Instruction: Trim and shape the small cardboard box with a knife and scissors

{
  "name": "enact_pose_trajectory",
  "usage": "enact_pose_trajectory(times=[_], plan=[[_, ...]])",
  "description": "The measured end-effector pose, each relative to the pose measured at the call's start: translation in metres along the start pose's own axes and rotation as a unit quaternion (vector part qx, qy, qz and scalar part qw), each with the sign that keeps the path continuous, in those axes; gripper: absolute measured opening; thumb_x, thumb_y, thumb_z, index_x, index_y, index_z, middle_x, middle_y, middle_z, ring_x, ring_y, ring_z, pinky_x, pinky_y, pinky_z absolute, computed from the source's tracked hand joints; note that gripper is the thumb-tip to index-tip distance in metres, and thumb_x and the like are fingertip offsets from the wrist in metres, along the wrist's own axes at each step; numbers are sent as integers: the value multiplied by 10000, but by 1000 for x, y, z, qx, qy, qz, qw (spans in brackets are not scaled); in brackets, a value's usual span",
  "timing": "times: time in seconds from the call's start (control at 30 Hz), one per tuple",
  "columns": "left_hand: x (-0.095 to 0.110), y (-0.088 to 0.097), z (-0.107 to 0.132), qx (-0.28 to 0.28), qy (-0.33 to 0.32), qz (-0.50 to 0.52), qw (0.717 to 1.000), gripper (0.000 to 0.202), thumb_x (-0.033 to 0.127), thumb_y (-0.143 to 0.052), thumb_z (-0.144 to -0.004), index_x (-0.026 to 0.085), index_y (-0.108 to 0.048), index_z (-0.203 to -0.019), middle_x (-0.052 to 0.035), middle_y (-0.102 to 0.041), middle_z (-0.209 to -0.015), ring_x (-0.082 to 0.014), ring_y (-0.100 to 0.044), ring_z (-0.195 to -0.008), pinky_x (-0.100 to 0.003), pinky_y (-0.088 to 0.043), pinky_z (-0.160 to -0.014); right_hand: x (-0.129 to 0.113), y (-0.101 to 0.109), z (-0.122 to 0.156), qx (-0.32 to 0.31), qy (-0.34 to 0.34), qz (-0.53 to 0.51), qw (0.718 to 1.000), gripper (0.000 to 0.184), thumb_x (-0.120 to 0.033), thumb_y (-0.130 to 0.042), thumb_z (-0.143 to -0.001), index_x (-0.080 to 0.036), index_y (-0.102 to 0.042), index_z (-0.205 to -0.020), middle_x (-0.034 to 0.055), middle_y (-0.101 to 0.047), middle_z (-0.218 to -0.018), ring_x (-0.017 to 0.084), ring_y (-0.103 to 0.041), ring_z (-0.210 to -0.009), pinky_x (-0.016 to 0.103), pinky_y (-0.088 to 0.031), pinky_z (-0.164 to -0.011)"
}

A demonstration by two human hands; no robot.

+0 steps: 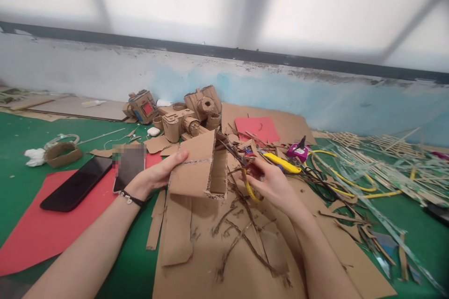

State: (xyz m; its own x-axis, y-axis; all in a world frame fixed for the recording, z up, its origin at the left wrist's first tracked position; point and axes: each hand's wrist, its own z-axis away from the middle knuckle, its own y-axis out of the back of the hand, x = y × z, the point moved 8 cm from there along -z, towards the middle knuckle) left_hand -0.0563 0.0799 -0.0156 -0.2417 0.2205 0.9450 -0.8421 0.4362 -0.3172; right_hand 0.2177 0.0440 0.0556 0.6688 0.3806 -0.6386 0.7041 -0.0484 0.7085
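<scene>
My left hand (pixel 162 171) grips the left end of a small brown cardboard box (pixel 192 168), its thumb on the top face. The box's open end faces right. In my right hand (pixel 269 181) is a pair of scissors (pixel 251 186) with a yellow handle. Their dark blades reach toward the upper rim of the open end; I cannot tell whether they are cutting into it. Below both hands lies a large cardboard sheet (pixel 203 271) strewn with thin torn strips.
Cardboard model cameras (pixel 178 124) stand near the wall. Two phones, one a black phone (pixel 77 184), lie at left by red paper (pixel 31 229). A yellow utility knife (pixel 281 162), a purple box (pixel 298 152), a yellow cable (pixel 379 195) and thin sticks (pixel 396 163) lie at right.
</scene>
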Motion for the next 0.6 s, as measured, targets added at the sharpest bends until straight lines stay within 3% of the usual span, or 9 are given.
enact_pose_trajectory(times=[0.27,0.47,0.6], plan=[[-8,14,0,58,60,-4,997,808,847,-898,-635,213,-852,-1135,-141,-869,-1110,-383,-791,-1226,-383,-678,-957,2,-2,2,18,5,26,999,242,-449,-618,-922,-255,-553,-793,-4,-588,-697,196,-499,-662,326,-359,-638],[-5,4,0,25,38,-21,999,732,771,-912,-699,224,-834,-1178,-129,-878,-1090,-359,-823,-1136,-398,-686,-939,-2,-7,0,-24,-7,-9,1000,234,-474,-670,-902,-242,-647,-914,16,-692,-817,209,-576,-741,328,-431,-694],[-2,0,1,13,25,-22,999,734,774,-915,-698,214,-848,-1168,-123,-881,-1007,-339,-851,-975,-391,-699,-851,-4,-4,2,-25,13,5,1000,193,-436,-625,-917,-246,-607,-891,23,-683,-830,215,-578,-772,325,-422,-709]])
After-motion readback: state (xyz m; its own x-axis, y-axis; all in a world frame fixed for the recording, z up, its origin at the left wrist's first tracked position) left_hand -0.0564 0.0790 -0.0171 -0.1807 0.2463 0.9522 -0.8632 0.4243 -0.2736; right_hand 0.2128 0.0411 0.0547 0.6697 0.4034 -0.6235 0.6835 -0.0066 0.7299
